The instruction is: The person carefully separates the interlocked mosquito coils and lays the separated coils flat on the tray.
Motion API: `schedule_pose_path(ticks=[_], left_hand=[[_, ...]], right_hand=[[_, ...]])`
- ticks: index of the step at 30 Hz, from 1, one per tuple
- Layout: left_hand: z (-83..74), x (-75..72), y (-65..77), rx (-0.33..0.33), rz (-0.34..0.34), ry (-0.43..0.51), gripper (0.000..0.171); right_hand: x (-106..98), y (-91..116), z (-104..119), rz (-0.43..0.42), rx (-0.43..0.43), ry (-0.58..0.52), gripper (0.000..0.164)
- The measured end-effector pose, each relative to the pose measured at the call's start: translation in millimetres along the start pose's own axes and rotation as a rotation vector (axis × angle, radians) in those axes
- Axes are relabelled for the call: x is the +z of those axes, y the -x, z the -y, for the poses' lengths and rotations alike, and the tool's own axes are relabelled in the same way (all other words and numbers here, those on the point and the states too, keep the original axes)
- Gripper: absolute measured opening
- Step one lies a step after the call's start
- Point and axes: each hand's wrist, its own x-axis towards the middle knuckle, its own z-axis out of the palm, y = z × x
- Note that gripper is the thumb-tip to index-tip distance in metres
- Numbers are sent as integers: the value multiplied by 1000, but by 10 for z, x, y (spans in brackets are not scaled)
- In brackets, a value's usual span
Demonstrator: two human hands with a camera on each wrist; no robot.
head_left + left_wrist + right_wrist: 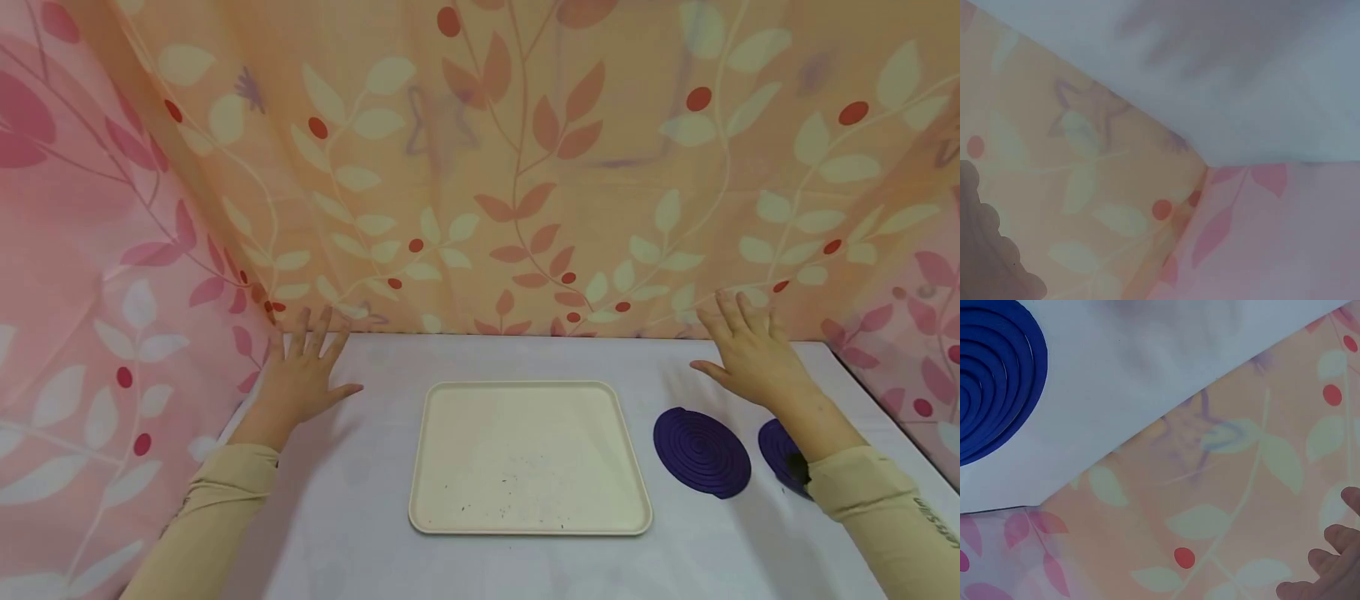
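In the head view my left hand (300, 379) is held out over the left side of the table, fingers straight and spread, holding nothing. My right hand (753, 358) is stretched out the same way at the far right, its thumb pointing inward. Between them lies a cream rectangular tray (517, 450) with small dark specks on it. A purple coiled disc (701, 452) lies flat right of the tray, nearest my right hand. Beyond it a second purple disc (776, 454) is partly hidden by my right forearm. One disc shows blue in the right wrist view (1000, 375).
A white cloth covers the table (360, 500). Behind it hangs an orange leaf-patterned curtain (517, 167), and pink patterned cloth (67, 275) closes off the left side. More pink cloth (926, 333) stands at the right edge.
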Motion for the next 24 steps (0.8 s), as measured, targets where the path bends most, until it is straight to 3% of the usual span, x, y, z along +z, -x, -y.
schedule_pose_path(ticks=[5, 9, 13, 16, 19, 24], left_hand=[[-125, 84, -33, 12, -5, 29, 85], [-378, 197, -55, 45, -43, 96, 81], [-768, 315, -56, 117, -66, 200, 84], [-1082, 352, -43, 157, -46, 258, 87], [-1392, 361, -51, 190, -44, 314, 87], [-1953, 321, -77, 247, -42, 500, 80]], right_hand=[[30, 8, 3, 4, -5, -16, 77], [57, 27, 6, -4, 17, -58, 74], [120, 91, 16, -86, 24, -143, 68], [161, 161, 54, -139, 38, -219, 64], [165, 255, 112, -132, 88, -312, 61], [147, 423, 202, -121, 162, -432, 56]])
